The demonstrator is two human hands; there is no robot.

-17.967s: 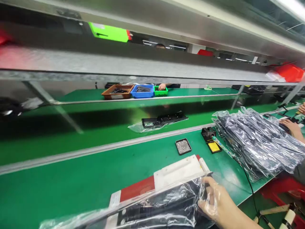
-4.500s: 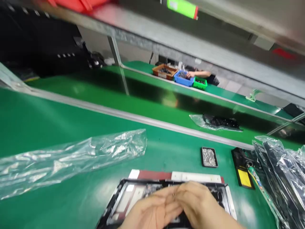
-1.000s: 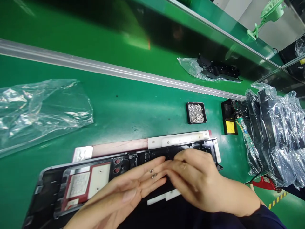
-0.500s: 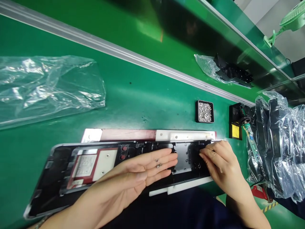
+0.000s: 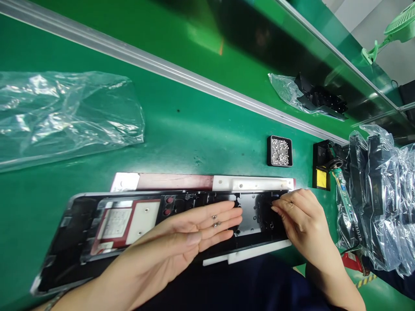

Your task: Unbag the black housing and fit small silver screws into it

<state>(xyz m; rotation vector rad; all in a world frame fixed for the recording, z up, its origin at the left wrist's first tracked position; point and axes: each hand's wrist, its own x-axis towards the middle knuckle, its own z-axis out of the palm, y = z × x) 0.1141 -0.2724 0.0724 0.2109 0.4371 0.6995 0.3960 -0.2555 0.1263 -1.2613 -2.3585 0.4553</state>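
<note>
My left hand [image 5: 184, 235] lies palm up over a long black plastic housing [image 5: 69, 246], its fingers stretched out flat. A few small metal fasteners [image 5: 215, 224] rest loose on its fingers. At the housing's right end my right hand [image 5: 303, 220] is closed in a pinch, fingertips down against the black inner surface. Whatever sits between those fingertips is too small or hidden to make out. Under the housing is a red and white fixture [image 5: 175, 182], showing along the far edge and through the window cut-out. A white strip [image 5: 259, 252] shows along the near edge.
A small black tray [image 5: 279, 150] of shiny metal fasteners stands beyond the housing. Rightward are a black holder [image 5: 320, 166], a green-handled tool [image 5: 343, 194] and bagged black parts [image 5: 376, 194]. A clear plastic bag [image 5: 71, 116] lies at left; another bag with black parts [image 5: 319, 97] lies farther back.
Almost nothing differs. The view has shifted slightly, and my right hand keeps its pinch at the same spot on the housing. My left hand stays flat with the fasteners on it.
</note>
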